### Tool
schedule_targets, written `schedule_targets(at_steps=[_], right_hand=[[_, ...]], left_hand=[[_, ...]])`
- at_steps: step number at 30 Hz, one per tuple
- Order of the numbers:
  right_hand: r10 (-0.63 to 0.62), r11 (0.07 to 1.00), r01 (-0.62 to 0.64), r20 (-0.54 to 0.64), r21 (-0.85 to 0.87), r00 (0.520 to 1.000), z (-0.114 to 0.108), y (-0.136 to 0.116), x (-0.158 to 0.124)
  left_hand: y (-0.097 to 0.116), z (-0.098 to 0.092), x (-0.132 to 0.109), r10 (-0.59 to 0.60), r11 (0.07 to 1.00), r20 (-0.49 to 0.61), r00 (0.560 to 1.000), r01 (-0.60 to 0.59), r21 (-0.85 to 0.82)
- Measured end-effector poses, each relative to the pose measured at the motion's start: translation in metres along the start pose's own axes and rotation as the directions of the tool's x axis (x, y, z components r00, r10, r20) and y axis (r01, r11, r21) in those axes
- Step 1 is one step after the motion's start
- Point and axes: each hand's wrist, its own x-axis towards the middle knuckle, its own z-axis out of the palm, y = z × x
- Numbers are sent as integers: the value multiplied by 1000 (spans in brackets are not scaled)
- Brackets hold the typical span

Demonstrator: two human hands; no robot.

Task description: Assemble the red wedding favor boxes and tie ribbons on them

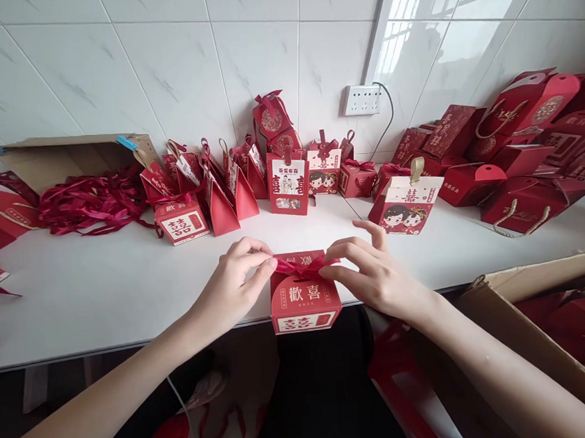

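A small red gift box [305,298] with gold characters sits at the table's front edge, its lower front face jutting slightly past it. Across its top lies a dark red ribbon [300,266] tied in a bow. My left hand [241,276] pinches the ribbon's left end between thumb and fingers. On the other side, my right hand [369,267] has its thumb and index finger closed on the bow's right part, with the other fingers raised.
Finished-looking red boxes [182,220] line the white table [101,286] by the tiled wall. Loose ribbons [95,199] lie before a cardboard box [72,154] at left. More boxes [519,163] are piled right, above an open carton [484,312]. A socket strip [363,100] is on the wall.
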Motion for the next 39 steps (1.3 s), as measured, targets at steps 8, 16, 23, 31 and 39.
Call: schedule_targets(at_steps=[8, 16, 23, 31, 39], right_hand=[[-73, 996, 70, -34, -61, 997, 2, -2, -8], [19, 999, -18, -19, 46, 1000, 9, -8, -3], [-5, 999, 5, 15, 38, 1000, 12, -3, -10], [271, 938, -236, -111, 254, 956, 9, -8, -12], [692, 430, -811, 432, 396, 578, 1, -32, 13]], left_hand=[[9, 23, -30, 65, 993, -181, 981, -46, 106], [9, 44, -29, 51, 995, -308, 950, -20, 102], [1, 45, -24, 38, 998, -205, 978, -45, -33], [-4, 49, -23, 36, 995, -233, 972, -58, -86], [0, 45, -20, -35, 987, -206, 978, 2, -159]])
